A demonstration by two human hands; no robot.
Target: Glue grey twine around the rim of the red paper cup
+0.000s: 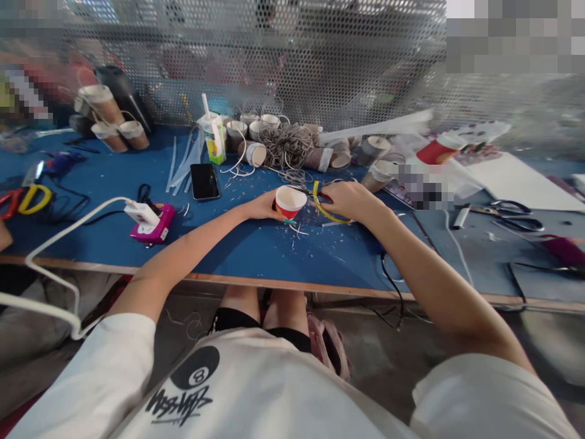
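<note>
My left hand (pixel 264 205) is wrapped round the side of a small red and white paper cup (pixel 291 200), its opening tilted up toward me. To the cup's right, my right hand (pixel 350 200) grips a pair of scissors with a yellow handle loop (pixel 316 196). Their dark blades point left and reach the cup's rim; whether they bite into the paper I cannot tell. White scraps (pixel 299 230) lie on the blue table below the cup.
A tangle of grey cord (pixel 287 146) lies among several paper cups behind my hands. A phone (pixel 205 181), drink carton (pixel 214 140) and magenta power socket (pixel 153 224) sit left. Dark-handled scissors (pixel 512 214) lie right. Perforated metal mesh (pixel 228 55) closes off the back.
</note>
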